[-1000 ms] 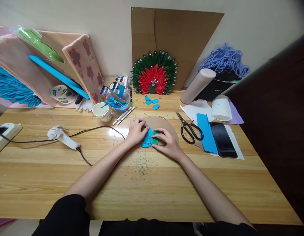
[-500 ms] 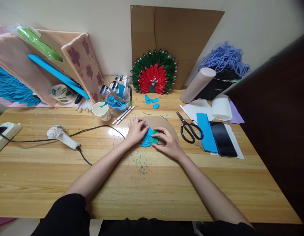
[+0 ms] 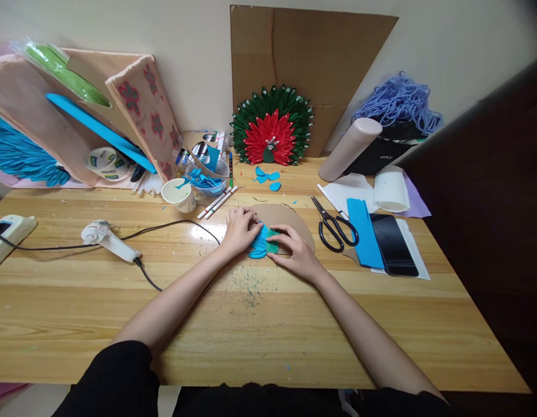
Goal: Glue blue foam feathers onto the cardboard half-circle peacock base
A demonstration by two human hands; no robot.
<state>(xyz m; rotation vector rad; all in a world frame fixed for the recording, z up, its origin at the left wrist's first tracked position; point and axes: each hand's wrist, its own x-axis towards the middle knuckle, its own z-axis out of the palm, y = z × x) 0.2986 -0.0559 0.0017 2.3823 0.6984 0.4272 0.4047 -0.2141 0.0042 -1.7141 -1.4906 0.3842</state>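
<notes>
Both hands meet over a flat round disc of brown cardboard (image 3: 289, 216) on a light wooden table (image 3: 268, 341). Left hand (image 3: 240, 230) lies palm down toward the disc's left side, fingers bent and close together, its thumb against a fan of bright blue, ribbed, petal-like pieces (image 3: 258, 247); whether it grips them or only presses cannot be told. Right hand (image 3: 298, 253) pinches a small rounded green piece (image 3: 273, 242) between the thumb at its lower edge and the fingertips at its upper edge. That green piece overlaps the right side of the blue fan, and both lie over the near part of the disc. Right of the disc rest black-handled scissors (image 3: 335, 226), a flat strip of bright blue sheet (image 3: 365, 233) and a dark smartphone (image 3: 394, 245). Well to the left lies a white glue-gun-like tool (image 3: 110, 241) with a black cord. Beyond the disc are a few loose blue cut pieces (image 3: 267, 176), and behind them a red-and-green petalled fan (image 3: 271, 127) stands before a large brown cardboard sheet (image 3: 311, 63). Near the left hand, two white markers (image 3: 218, 202) lie beside a white paper cup (image 3: 178, 197).
</notes>
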